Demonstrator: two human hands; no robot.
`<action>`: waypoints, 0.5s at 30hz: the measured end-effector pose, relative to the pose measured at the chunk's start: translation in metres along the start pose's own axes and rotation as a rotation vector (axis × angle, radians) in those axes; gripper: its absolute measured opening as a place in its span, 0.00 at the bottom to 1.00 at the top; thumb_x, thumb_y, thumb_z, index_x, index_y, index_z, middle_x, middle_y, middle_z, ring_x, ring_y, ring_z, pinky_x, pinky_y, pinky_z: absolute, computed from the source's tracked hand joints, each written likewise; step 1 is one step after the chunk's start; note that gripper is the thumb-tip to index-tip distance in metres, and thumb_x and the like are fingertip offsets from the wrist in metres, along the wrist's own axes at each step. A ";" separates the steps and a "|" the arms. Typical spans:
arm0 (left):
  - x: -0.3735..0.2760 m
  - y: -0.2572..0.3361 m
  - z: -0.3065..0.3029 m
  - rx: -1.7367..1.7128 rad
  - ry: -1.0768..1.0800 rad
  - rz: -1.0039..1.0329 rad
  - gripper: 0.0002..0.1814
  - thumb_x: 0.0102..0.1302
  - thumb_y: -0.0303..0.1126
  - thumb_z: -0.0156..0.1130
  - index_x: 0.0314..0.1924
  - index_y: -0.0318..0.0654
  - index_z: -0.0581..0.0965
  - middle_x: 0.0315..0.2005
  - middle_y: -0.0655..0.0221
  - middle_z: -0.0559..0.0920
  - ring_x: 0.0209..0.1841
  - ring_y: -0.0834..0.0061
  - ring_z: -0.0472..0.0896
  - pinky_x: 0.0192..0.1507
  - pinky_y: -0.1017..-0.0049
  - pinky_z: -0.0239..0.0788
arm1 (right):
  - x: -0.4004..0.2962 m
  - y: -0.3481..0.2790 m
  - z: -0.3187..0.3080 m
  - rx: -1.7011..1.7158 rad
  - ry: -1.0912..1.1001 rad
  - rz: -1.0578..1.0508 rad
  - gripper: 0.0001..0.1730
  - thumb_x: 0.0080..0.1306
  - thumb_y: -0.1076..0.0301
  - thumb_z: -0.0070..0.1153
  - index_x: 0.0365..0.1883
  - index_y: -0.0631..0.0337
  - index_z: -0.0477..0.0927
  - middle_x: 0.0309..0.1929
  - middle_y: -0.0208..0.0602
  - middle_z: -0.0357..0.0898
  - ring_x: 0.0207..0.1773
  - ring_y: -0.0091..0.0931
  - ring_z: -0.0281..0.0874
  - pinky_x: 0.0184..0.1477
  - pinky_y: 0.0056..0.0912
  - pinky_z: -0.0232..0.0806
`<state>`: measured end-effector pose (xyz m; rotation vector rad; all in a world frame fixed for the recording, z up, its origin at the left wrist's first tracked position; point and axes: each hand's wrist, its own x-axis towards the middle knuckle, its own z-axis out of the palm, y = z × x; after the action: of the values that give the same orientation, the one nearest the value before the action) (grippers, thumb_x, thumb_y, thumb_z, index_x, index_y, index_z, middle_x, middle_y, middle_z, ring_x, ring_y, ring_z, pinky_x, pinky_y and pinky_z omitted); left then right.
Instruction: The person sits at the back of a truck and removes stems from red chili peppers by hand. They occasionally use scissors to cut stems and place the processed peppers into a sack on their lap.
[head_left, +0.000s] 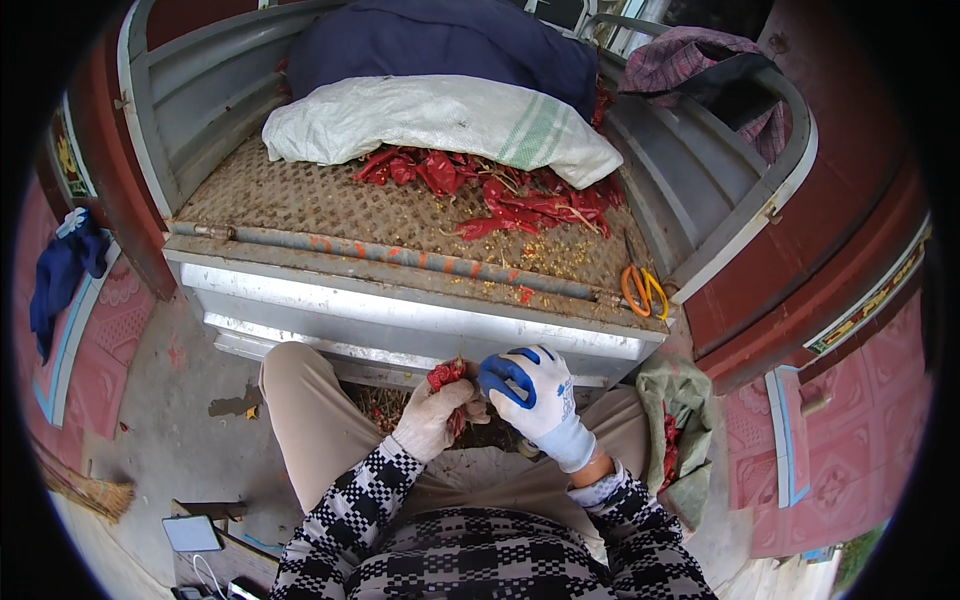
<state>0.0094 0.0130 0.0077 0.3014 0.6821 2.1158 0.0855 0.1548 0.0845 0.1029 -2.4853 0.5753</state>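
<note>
My left hand (433, 420), in an off-white knit glove, grips a dried red chili pepper (447, 373) above my lap; part of the pepper also shows below the fingers. Close beside it on the right is my right hand (534, 394), wearing a white glove with blue-coated fingers. Its fingers are curled, and whether anything sits between them is hidden. Below the hands, between my knees, lies a heap of stems and chili scraps (379, 405), mostly covered by my arms. More dried red chilies (510, 206) spill over the metal cargo bed (247, 191) in front of me.
Orange-handled scissors (637, 289) lie at the bed's right front corner. A white woven sack (420, 116) and a dark blue cloth (450, 41) cover the chili pile. A green sack (679, 397) holding chilies stands by my right knee. A broom (97, 487) and a phone (191, 533) are at left.
</note>
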 end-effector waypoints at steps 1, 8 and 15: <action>0.001 -0.001 -0.010 -0.019 -0.013 -0.012 0.17 0.66 0.32 0.60 0.53 0.34 0.73 0.31 0.69 0.78 0.30 0.80 0.76 0.33 0.78 0.71 | 0.003 0.001 0.001 0.045 -0.011 0.043 0.14 0.52 0.63 0.66 0.38 0.55 0.84 0.35 0.37 0.81 0.39 0.40 0.78 0.41 0.44 0.71; -0.001 -0.002 -0.009 0.192 0.044 -0.013 0.11 0.64 0.32 0.62 0.44 0.37 0.75 0.26 0.69 0.78 0.21 0.82 0.72 0.22 0.81 0.64 | 0.015 0.019 0.014 0.050 -0.204 -0.176 0.16 0.53 0.65 0.62 0.42 0.55 0.84 0.41 0.36 0.82 0.46 0.37 0.77 0.49 0.42 0.70; -0.001 -0.013 -0.029 0.293 0.017 -0.126 0.13 0.64 0.26 0.60 0.48 0.31 0.76 0.38 0.66 0.82 0.42 0.74 0.80 0.48 0.76 0.72 | 0.013 0.014 0.011 -0.056 -0.221 -0.253 0.15 0.51 0.63 0.62 0.39 0.52 0.84 0.39 0.34 0.80 0.44 0.35 0.76 0.47 0.41 0.70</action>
<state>0.0060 0.0078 -0.0229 0.3899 0.9974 1.9003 0.0660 0.1634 0.0779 0.4745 -2.6421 0.4052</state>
